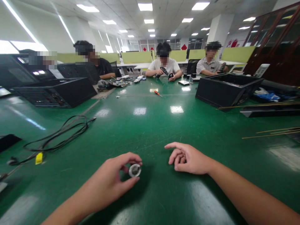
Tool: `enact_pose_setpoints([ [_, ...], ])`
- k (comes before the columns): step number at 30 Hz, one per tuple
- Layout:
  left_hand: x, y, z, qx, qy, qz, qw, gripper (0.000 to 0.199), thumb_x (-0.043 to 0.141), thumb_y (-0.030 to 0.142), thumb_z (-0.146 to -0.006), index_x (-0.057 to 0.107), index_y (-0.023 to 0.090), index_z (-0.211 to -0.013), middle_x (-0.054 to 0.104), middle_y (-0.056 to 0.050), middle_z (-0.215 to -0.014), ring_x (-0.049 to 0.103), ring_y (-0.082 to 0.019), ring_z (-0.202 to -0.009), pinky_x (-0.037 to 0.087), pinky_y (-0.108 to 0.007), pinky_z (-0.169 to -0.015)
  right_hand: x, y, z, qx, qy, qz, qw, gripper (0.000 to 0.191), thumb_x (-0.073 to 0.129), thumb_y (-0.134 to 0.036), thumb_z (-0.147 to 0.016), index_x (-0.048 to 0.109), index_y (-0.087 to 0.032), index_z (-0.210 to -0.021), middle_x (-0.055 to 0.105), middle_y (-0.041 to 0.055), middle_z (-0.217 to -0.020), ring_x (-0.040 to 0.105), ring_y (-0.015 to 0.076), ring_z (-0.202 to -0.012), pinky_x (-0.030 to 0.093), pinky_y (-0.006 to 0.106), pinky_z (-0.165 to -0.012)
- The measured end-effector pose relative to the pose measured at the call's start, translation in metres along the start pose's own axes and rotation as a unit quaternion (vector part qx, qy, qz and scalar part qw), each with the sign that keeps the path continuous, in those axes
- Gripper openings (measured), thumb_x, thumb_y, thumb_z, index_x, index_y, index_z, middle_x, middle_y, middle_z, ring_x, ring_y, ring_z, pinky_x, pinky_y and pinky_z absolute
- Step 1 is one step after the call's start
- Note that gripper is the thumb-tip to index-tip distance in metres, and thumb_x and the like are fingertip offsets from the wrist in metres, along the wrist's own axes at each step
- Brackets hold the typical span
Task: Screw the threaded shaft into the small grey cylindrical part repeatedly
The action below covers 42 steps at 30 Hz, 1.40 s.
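My left hand (116, 178) is closed around a small round thing with a pale, shiny rim and a dark grey middle (135, 170). It sits between the thumb and the fingers, just above the green tabletop (150, 131); its exact kind is not clear. To the right, my right hand (185, 159) hovers over the table with nothing visible in it. Its index finger points left and the others bend loosely, apart from the thumb. A gap of bare green surface lies between the two hands.
A looped black cable (77, 128) with a yellow tag (39, 158) lies at left. Black computer cases stand at left (58, 93) and right (222, 93). An orange screwdriver (157, 92) lies farther off. Thin rods (269, 134) jut in from the right. Several people sit across the table.
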<state>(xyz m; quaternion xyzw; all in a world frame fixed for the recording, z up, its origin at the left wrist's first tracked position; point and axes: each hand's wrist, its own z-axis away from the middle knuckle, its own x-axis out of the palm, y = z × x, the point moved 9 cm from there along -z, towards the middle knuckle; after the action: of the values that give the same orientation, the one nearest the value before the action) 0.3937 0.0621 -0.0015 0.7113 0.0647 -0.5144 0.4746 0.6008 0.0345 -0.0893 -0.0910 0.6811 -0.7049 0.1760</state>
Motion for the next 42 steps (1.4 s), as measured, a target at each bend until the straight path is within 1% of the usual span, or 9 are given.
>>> enact_pose_setpoints([
  [3,0.048,0.029,-0.035,0.040,-0.078,0.013,0.996,0.023,0.068,0.020,-0.078,0.066,0.021,-0.100,0.068,-0.001,-0.090,0.063,-0.017,-0.080,0.049,-0.027,-0.073,-0.003,-0.004,0.003,-0.018,-0.018,-0.001,1.000,0.068,0.055,0.004,-0.063,0.047,-0.021,-0.126,0.067,0.0041,-0.102,0.066,0.0105,-0.075,0.045,0.017,-0.060],
  [7,0.072,0.039,-0.050,0.084,-0.064,0.055,0.993,0.027,0.071,0.020,-0.076,0.067,0.022,-0.103,0.067,-0.002,-0.095,0.062,-0.019,-0.088,0.046,-0.030,-0.079,0.000,-0.016,0.007,-0.052,-0.046,0.032,0.997,0.066,0.052,0.006,-0.059,0.045,-0.022,-0.119,0.064,0.0044,-0.109,0.063,0.0112,-0.082,0.045,0.018,-0.063],
  [12,0.074,0.026,-0.043,0.104,-0.023,0.118,0.987,0.028,0.073,0.031,-0.082,0.070,0.023,-0.109,0.070,-0.003,-0.092,0.063,-0.019,-0.084,0.046,-0.030,-0.076,0.004,-0.023,0.009,-0.076,-0.009,0.116,0.990,0.052,0.062,0.000,-0.065,0.047,-0.023,-0.110,0.065,0.0026,-0.109,0.061,0.0123,-0.082,0.045,0.019,-0.060],
  [15,0.073,0.024,-0.042,0.106,-0.011,0.152,0.983,0.029,0.072,0.030,-0.084,0.071,0.026,-0.113,0.074,-0.002,-0.096,0.067,-0.019,-0.086,0.048,-0.030,-0.079,0.004,-0.026,0.009,-0.093,0.030,0.167,0.981,0.044,0.070,-0.007,-0.068,0.051,-0.023,-0.104,0.065,-0.0015,-0.097,0.059,0.0106,-0.073,0.043,0.019,-0.058],
  [19,0.075,0.012,-0.046,0.053,0.011,0.231,0.972,0.038,0.074,0.027,-0.081,0.066,0.024,-0.118,0.075,-0.003,-0.105,0.070,-0.021,-0.093,0.050,-0.032,-0.085,0.002,-0.033,0.011,-0.117,0.074,0.255,0.957,0.032,0.075,-0.015,-0.069,0.056,-0.022,-0.093,0.062,-0.0048,-0.080,0.057,0.0110,-0.067,0.042,0.022,-0.061],
  [22,0.079,0.006,-0.046,0.025,0.003,0.283,0.959,0.046,0.076,0.026,-0.080,0.060,0.023,-0.123,0.074,-0.004,-0.107,0.070,-0.021,-0.097,0.051,-0.033,-0.090,-0.001,-0.037,0.012,-0.134,0.102,0.279,0.945,0.034,0.076,-0.019,-0.070,0.057,-0.023,-0.098,0.065,-0.0037,-0.085,0.061,0.0131,-0.073,0.046,0.024,-0.067],
  [26,0.081,0.010,-0.047,0.026,-0.017,0.293,0.956,0.038,0.077,0.026,-0.079,0.060,0.021,-0.113,0.074,-0.002,-0.102,0.069,-0.020,-0.096,0.049,-0.031,-0.088,0.001,-0.040,0.010,-0.170,0.119,0.294,0.933,0.045,0.075,-0.021,-0.071,0.055,-0.025,-0.111,0.068,-0.0024,-0.095,0.064,0.0136,-0.076,0.048,0.026,-0.072],
  [31,0.083,0.005,-0.050,-0.012,-0.012,0.313,0.950,0.025,0.071,0.031,-0.084,0.058,0.018,-0.101,0.067,-0.001,-0.088,0.061,-0.016,-0.079,0.046,-0.027,-0.073,0.001,-0.045,0.009,-0.203,0.144,0.335,0.909,0.037,0.075,-0.023,-0.072,0.056,-0.023,-0.103,0.065,-0.0020,-0.087,0.062,0.0152,-0.074,0.047,0.027,-0.070],
  [42,0.083,0.003,-0.050,0.006,-0.006,0.322,0.947,0.029,0.071,0.032,-0.084,0.056,0.018,-0.105,0.065,-0.004,-0.094,0.060,-0.018,-0.085,0.047,-0.030,-0.076,0.017,-0.052,0.017,-0.214,0.147,0.367,0.893,0.031,0.063,-0.014,-0.081,0.058,-0.023,-0.110,0.069,0.0043,-0.101,0.066,0.0217,-0.089,0.049,0.034,-0.080],
])
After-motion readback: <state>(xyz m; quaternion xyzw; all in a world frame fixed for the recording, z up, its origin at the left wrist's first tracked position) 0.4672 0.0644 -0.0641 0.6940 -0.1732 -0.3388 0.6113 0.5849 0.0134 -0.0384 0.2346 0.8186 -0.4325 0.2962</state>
